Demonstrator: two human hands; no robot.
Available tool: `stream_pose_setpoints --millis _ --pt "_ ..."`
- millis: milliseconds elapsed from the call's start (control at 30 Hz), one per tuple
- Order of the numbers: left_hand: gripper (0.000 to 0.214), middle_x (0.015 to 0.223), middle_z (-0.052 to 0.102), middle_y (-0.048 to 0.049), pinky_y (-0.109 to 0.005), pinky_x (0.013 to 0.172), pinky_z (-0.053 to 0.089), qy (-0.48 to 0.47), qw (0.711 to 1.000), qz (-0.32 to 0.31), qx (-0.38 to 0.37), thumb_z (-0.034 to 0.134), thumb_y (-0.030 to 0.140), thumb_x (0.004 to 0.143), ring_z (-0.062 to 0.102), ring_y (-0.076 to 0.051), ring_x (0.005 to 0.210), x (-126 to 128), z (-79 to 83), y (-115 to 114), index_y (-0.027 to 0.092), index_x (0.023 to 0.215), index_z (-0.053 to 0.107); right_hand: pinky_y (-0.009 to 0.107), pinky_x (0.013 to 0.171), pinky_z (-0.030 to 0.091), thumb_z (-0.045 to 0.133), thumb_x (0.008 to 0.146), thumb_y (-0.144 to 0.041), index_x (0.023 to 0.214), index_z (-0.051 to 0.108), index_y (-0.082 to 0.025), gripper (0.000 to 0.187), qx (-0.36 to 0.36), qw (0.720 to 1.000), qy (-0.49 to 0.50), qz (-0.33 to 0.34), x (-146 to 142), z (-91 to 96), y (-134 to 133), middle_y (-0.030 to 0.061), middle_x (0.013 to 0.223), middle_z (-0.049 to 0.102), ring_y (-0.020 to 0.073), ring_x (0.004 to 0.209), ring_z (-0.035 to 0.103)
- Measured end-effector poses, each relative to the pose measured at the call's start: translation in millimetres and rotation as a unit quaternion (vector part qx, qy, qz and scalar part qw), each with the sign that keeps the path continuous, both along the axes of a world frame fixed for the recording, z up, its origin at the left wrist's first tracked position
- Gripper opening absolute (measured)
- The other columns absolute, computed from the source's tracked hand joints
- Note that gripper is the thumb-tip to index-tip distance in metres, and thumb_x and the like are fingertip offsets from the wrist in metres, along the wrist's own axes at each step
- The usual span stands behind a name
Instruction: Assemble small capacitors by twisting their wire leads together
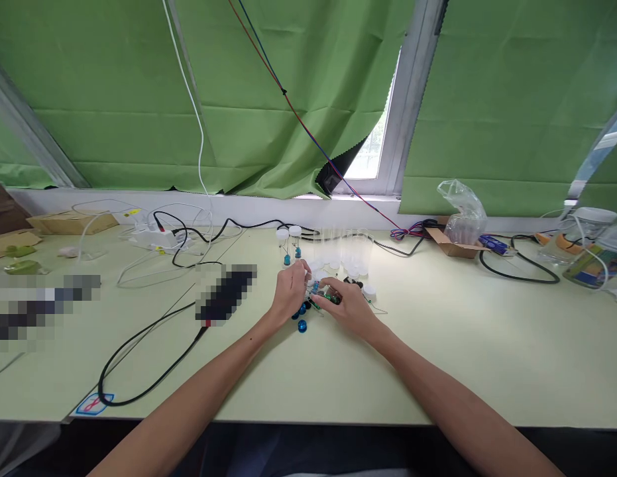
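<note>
Though ajar, right grip (350, 303) near components (302, 326)

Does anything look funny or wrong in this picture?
Yes, the middle green curtain looks askew. Its lower right corner seems folded back, showing a black patch and leaving part of the window uncovered, while the right-hand curtain hangs straighter.
</note>
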State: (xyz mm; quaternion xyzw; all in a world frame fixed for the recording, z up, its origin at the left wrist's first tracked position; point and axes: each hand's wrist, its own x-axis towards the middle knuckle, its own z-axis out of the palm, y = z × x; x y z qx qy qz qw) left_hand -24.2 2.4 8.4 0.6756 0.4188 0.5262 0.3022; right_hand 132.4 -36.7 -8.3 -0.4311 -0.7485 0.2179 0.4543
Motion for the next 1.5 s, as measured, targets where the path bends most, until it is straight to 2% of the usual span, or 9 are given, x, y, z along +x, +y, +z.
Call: stream_pose_setpoints --millis 133,267,433,633,800,867,1067,1300,1500 --pt "0.047 0.049 0.030 0.0062 -0.020 0.041 0.025 -0.054 0.996 -0.043 -0.050 0.031 0.056 0.096 0.029 -0.008 0.040 1.3 9.2 -2.9 0.019 0.075 0.051 0.024 0.056 0.031 0.059 0.087 -0.046 0.096 0.062 -0.020 0.028 -0.001 1.000 0.004 -0.017 -2.2 1.2 -0.1 -0.0049 0.061 0.047 0.0111 0.057 0.039" --pt "0.046 0.050 0.024 0.0081 -0.019 0.039 0.025 -0.145 0.978 -0.105 -0.108 0.030 0.061 0.094 0.028 -0.008 0.040 4.2 10.6 -0.6 0.021 0.092 0.052 0.025 0.055 0.030 0.055 0.089 -0.049 0.093 0.060 -0.020 0.029 -0.022 0.999 0.016 -0.038 -3.3 0.9 1.4 -0.0052 0.059 0.047 0.0115 0.055 0.040" --pt "0.044 0.067 0.049 0.0027 -0.022 0.045 0.042 -0.145 0.977 -0.134 -0.077 0.036 0.056 0.094 0.048 -0.010 0.051 5.9 10.3 0.8 0.023 0.119 0.049 0.026 0.056 0.035 0.047 0.092 -0.052 0.095 0.054 -0.020 0.033 -0.077 0.995 0.053 -0.028 -4.2 0.2 4.4 -0.0022 0.063 0.058 0.0136 0.057 0.050" --pt "0.044 0.085 0.056 -0.0016 -0.021 0.050 0.046 -0.064 0.991 -0.115 -0.018 0.048 0.047 0.093 0.052 -0.009 0.061 4.6 8.6 -4.0 0.025 0.131 0.049 0.027 0.060 0.039 0.049 0.090 -0.050 0.088 0.052 -0.021 0.029 -0.059 0.996 0.048 -0.041 -2.4 -0.2 6.5 0.0005 0.071 0.062 0.0152 0.065 0.054" --pt "0.044 0.106 0.062 -0.0052 -0.023 0.067 0.053 0.015 0.996 -0.089 0.027 0.060 0.038 0.087 0.059 -0.012 0.080 8.9 5.9 -7.6 0.025 0.129 0.055 0.026 0.055 0.034 0.057 0.082 -0.041 0.081 0.048 -0.021 0.022 -0.019 0.998 0.015 -0.051 -1.9 -3.3 7.4 -0.0026 0.069 0.056 0.0126 0.058 0.046" --pt "0.042 0.114 0.062 -0.0065 -0.024 0.070 0.054 0.029 0.995 -0.086 0.031 0.061 0.038 0.086 0.060 -0.012 0.081 10.0 5.2 -8.3 0.024 0.125 0.059 0.026 0.053 0.032 0.058 0.080 -0.039 0.077 0.045 -0.022 0.021 -0.016 0.998 0.008 -0.063 -2.3 -2.9 6.9 -0.0040 0.065 0.052 0.0120 0.056 0.043" --pt "0.039 0.112 0.064 -0.0061 -0.025 0.073 0.054 0.021 0.993 -0.110 0.024 0.061 0.038 0.086 0.060 -0.012 0.079 10.3 3.4 -8.5 0.023 0.121 0.062 0.026 0.051 0.027 0.060 0.074 -0.035 0.069 0.037 -0.023 0.027 -0.019 0.996 -0.004 -0.084 -2.6 -3.3 5.8 -0.0064 0.059 0.044 0.0110 0.053 0.037" --pt "0.037 0.099 0.067 -0.0053 -0.022 0.059 0.050 0.012 0.994 -0.109 -0.005 0.058 0.043 0.087 0.062 -0.012 0.072 10.6 4.2 -7.9 0.021 0.116 0.066 0.026 0.051 0.025 0.058 0.075 -0.032 0.067 0.035 -0.022 0.026 -0.003 0.997 -0.011 -0.078 -3.5 -7.8 8.1 -0.0068 0.058 0.040 0.0103 0.053 0.034" --pt "0.033 0.103 0.065 -0.0056 -0.021 0.055 0.046 0.017 0.994 -0.105 0.012 0.057 0.042 0.087 0.057 -0.010 0.066 10.5 7.6 -8.7 0.021 0.110 0.068 0.026 0.051 0.025 0.058 0.076 -0.034 0.066 0.034 -0.022 0.029 -0.010 0.997 -0.009 -0.072 -3.9 -7.4 7.2 -0.0070 0.057 0.039 0.0103 0.054 0.034"
